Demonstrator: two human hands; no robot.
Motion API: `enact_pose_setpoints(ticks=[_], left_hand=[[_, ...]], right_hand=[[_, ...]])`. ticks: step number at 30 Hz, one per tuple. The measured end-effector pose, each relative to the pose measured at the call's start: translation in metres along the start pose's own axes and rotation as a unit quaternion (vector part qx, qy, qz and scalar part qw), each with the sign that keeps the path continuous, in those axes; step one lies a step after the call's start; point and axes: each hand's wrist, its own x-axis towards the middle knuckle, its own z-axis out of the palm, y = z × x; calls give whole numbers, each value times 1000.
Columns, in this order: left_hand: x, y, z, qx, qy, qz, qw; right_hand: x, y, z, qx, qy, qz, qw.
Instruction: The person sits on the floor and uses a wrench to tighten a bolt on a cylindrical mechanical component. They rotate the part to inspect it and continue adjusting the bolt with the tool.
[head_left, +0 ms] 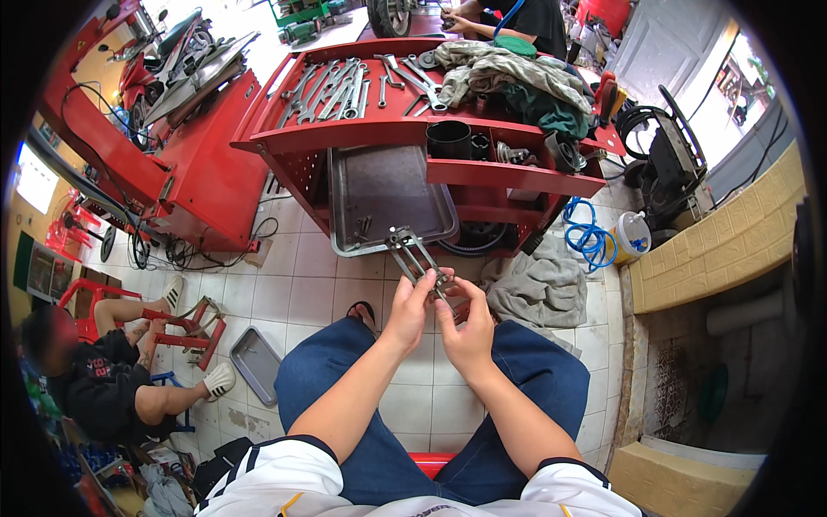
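Both my hands hold a long metal part [412,256] made of parallel rods with end pieces, its far end over the near edge of the steel tray [355,199]. My left hand [406,312] is closed round its near left side, thumb raised along it. My right hand [467,320] grips the near end beside it, fingers curled round small fittings that are partly hidden. A few small dark pieces, like bolts, lie in the tray.
A red tool cart [301,129] ahead carries several wrenches [334,90], rags and cups. A seated co-worker [99,379] is at left beside a grey tray [256,365]; another works behind the cart. At right are a blue hose [586,233], crumpled cloth [538,289] and a low wall [715,228].
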Motion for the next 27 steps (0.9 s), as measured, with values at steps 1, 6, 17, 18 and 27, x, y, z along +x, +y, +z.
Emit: enact_pose_setpoints(ticks=[1, 6, 17, 18, 27], left_hand=[[1, -1, -2, -6, -4, -11, 1000], [2, 1, -5, -12, -4, -25, 1000], [3, 2, -1, -12, 12, 4, 1000], [3, 3, 0, -15, 10, -1, 1000], [2, 3, -2, -29, 13, -6, 999]], right_hand=[[1, -3, 0, -32, 5, -35, 999], [-6, 18, 2, 21, -9, 52, 998], [-5, 12, -1, -12, -3, 30, 999], [-5, 16, -2, 2, -2, 56, 998], [-4, 11, -1, 16, -23, 50, 998]])
